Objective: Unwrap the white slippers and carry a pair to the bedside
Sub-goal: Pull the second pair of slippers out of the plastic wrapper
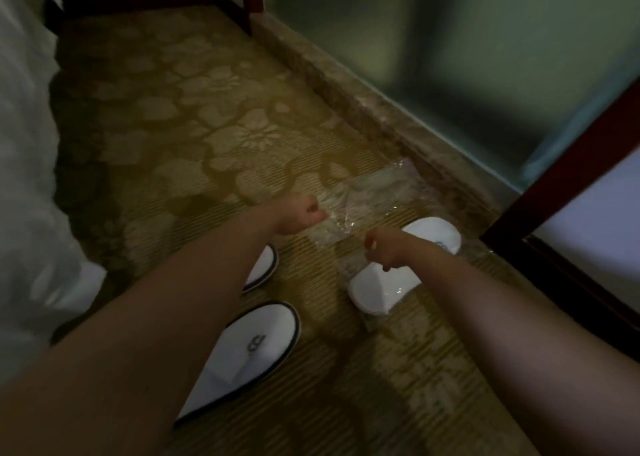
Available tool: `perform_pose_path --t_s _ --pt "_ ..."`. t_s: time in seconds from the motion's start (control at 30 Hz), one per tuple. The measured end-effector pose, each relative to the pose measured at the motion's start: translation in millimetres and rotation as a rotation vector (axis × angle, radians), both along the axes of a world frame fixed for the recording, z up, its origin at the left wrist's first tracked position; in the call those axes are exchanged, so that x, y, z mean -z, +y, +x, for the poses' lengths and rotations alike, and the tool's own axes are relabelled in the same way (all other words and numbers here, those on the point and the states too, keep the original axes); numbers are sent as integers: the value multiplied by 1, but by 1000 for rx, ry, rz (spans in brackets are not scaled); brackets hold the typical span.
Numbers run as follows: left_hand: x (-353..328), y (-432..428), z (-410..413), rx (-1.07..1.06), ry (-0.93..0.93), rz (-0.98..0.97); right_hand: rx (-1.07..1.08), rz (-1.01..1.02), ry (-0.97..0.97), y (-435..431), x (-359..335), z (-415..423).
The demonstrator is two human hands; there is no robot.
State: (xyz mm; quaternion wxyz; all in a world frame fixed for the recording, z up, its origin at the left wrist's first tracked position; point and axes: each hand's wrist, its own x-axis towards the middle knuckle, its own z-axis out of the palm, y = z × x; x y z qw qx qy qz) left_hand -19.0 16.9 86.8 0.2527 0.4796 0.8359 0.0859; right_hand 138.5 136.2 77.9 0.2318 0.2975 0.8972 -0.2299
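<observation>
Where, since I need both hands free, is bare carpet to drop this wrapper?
Ahead, the carpet between the white bedding and the stone sill is bare. Crowded nearer: clear wrapper, dark-trimmed slippers left, other white slippers right.

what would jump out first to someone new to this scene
Mid-frame, the left hand and right hand each grip a clear plastic wrapper stretched between them. Two dark-trimmed white slippers lie on the carpet under the left arm; another white pair sits by the right hand.
</observation>
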Motion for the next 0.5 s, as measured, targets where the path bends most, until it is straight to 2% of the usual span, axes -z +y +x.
perform_pose_path --t_s 0.07,0.33,0.5 --pt "-6 15 5 0 9 32 51 -21 -9 14 -3 15" --pt "-16 71 43 103 37 -55 355 -150 121 66 -5 71" --pt "-24 105 71 172 132 -73 446 -77 246 84 1 87"
